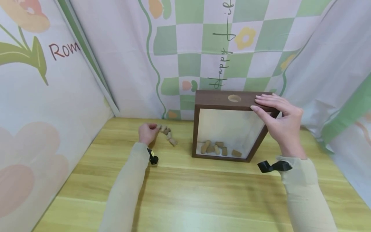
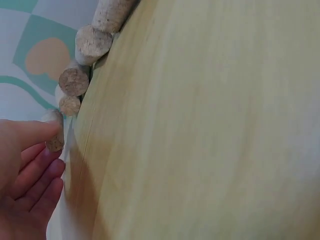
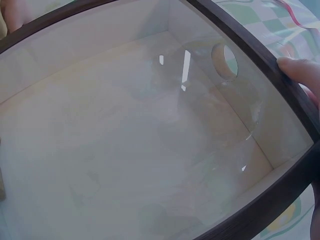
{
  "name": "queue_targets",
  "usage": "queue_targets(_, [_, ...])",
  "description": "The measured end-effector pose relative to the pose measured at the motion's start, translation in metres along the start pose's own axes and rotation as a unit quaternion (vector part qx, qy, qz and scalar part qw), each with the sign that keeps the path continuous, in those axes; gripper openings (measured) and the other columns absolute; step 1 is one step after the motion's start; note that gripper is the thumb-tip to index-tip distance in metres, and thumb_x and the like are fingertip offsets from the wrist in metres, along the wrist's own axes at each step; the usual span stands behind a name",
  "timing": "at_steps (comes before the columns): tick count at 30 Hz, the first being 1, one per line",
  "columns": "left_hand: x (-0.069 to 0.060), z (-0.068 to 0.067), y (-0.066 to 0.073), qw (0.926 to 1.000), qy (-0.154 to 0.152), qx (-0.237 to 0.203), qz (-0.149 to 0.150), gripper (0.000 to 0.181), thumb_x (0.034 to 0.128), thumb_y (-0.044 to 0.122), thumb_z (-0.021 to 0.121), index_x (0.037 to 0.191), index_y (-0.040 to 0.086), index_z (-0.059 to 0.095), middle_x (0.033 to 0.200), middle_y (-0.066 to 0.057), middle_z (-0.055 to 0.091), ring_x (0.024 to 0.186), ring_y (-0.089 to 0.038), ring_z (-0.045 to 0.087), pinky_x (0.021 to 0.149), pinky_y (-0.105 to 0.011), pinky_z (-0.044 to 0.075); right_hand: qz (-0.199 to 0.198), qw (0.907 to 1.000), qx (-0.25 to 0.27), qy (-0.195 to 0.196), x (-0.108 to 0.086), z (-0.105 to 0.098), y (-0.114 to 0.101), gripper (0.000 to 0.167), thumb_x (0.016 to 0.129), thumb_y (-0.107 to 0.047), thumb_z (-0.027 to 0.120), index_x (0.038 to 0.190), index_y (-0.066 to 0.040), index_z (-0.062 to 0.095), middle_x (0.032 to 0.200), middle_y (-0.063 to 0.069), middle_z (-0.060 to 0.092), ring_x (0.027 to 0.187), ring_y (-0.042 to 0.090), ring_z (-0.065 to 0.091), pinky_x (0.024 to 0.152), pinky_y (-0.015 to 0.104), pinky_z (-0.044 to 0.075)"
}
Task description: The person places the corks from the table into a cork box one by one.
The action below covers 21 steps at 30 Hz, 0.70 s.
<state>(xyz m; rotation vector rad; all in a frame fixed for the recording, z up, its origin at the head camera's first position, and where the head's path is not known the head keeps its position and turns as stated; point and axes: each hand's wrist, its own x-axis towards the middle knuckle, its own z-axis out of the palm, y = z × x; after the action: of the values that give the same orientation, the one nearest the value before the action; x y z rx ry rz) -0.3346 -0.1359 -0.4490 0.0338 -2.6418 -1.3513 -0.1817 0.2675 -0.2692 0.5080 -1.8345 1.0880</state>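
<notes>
At the far end of a short row of corks (image 1: pixel 169 136), my left hand (image 1: pixel 147 132) pinches one cork (image 2: pixel 55 135) between thumb and fingers; the other corks (image 2: pixel 93 44) lie beside it in the left wrist view. A dark wooden box frame (image 1: pixel 195 135) with a clear front stands upright to the right, a round hole (image 1: pixel 234 98) in its top. Several corks (image 1: pixel 219 144) lie inside on its bottom. My right hand (image 1: pixel 285 124) holds the box's top right corner, thumb (image 3: pixel 300 70) on the front edge.
The wooden table (image 1: pixel 185 196) runs beneath everything. Behind it hangs a green and white checked curtain (image 1: pixel 214 38), and a printed flower cloth (image 1: pixel 52 106) covers the left side. Black wrist cameras are strapped to both sleeves (image 1: pixel 124 187).
</notes>
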Motion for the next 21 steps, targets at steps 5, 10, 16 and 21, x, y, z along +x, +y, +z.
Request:
queue_targets(5, [0.002, -0.006, 0.000, 0.9992, 0.019, -0.034, 0.000, 0.027, 0.0956, 0.016, 0.072, 0.116, -0.001, 0.075, 0.110, -0.020, 0.073, 0.105, -0.034, 0.067, 0.094, -0.044, 0.053, -0.002, 1.0000, 0.002, -0.001, 0.000, 0.000, 0.000, 0.018, 0.079, 0.005, 0.085, 0.096, 0.005, 0.079, 0.100, 0.022, 0.074, 0.106, 0.016, 0.070, 0.108, 0.040, 0.044])
queue_targets(10, [0.008, -0.013, 0.003, 0.9959, 0.049, -0.070, 0.030, 0.025, 0.0948, 0.019, 0.075, 0.110, -0.001, 0.077, 0.105, -0.018, 0.074, 0.097, -0.032, 0.070, 0.088, -0.041, 0.056, -0.001, 1.0000, 0.003, 0.002, 0.000, 0.000, 0.000, 0.018, 0.079, 0.004, 0.085, 0.096, 0.005, 0.079, 0.100, 0.022, 0.074, 0.106, 0.016, 0.070, 0.108, 0.040, 0.044])
queue_targets(16, [0.007, -0.023, 0.013, 0.9906, 0.045, -0.125, 0.034, 0.026, 0.0933, 0.017, 0.077, 0.113, 0.001, 0.076, 0.108, -0.015, 0.074, 0.098, -0.027, 0.069, 0.088, -0.037, 0.056, 0.001, 1.0000, 0.002, 0.003, 0.001, 0.001, 0.001, 0.019, 0.078, 0.004, 0.086, 0.096, 0.004, 0.080, 0.100, 0.021, 0.074, 0.106, 0.015, 0.070, 0.108, 0.040, 0.044])
queue_targets(21, [0.006, -0.029, 0.022, 0.9867, 0.064, -0.129, 0.075, 0.026, 0.0923, 0.019, 0.079, 0.113, 0.003, 0.077, 0.104, -0.014, 0.075, 0.093, -0.025, 0.069, 0.081, -0.036, 0.056, 0.002, 1.0000, 0.002, 0.002, 0.000, 0.000, 0.003, 0.019, 0.078, 0.004, 0.086, 0.096, 0.004, 0.080, 0.100, 0.021, 0.075, 0.106, 0.015, 0.070, 0.108, 0.039, 0.044])
